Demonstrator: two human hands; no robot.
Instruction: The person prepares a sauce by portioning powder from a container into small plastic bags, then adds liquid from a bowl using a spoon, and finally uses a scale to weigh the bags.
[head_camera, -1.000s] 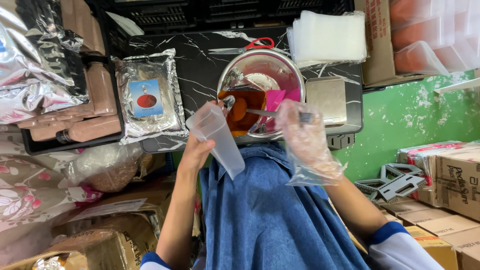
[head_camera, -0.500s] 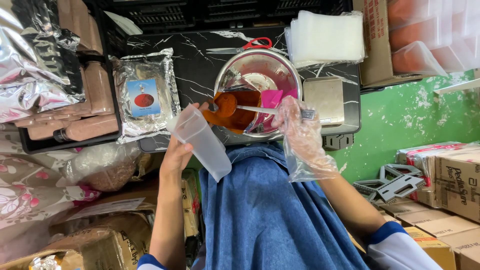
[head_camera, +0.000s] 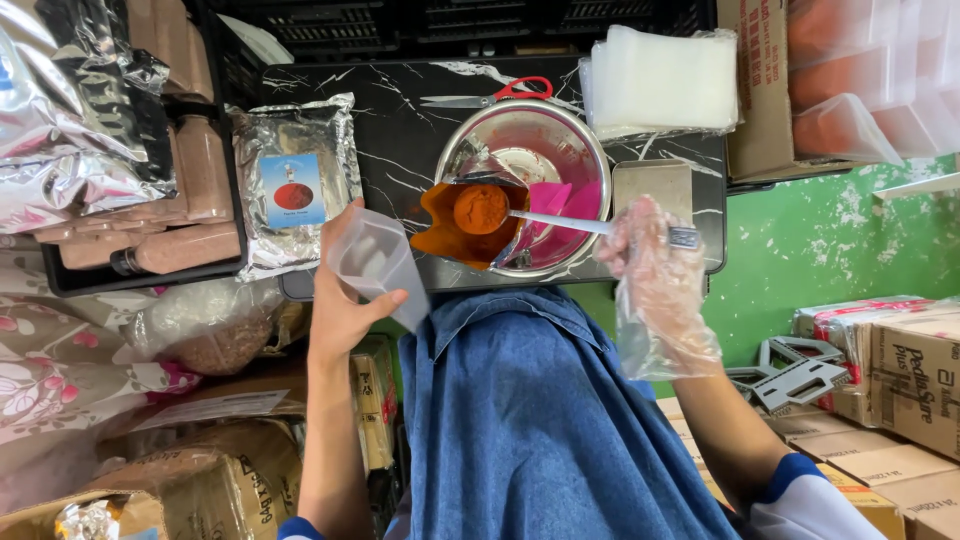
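Scooping step, by the look of it: right hand (head_camera: 655, 265), in a loose clear glove, grips a spoon (head_camera: 520, 215) heaped with orange-red powder above the steel bowl (head_camera: 525, 180). Left hand (head_camera: 345, 300) is closed round a clear pouch (head_camera: 375, 260), mouth open, left of the bowl. Next move likely calls for a level carry to the pouch mouth without spilling.

Beyond the left hand: flat silver foil bag (head_camera: 295, 180) with a blue label showing a red mound. Beyond the right hand: stack of clear bags (head_camera: 660, 80). Red-handled scissors (head_camera: 495, 95) lie behind the bowl.
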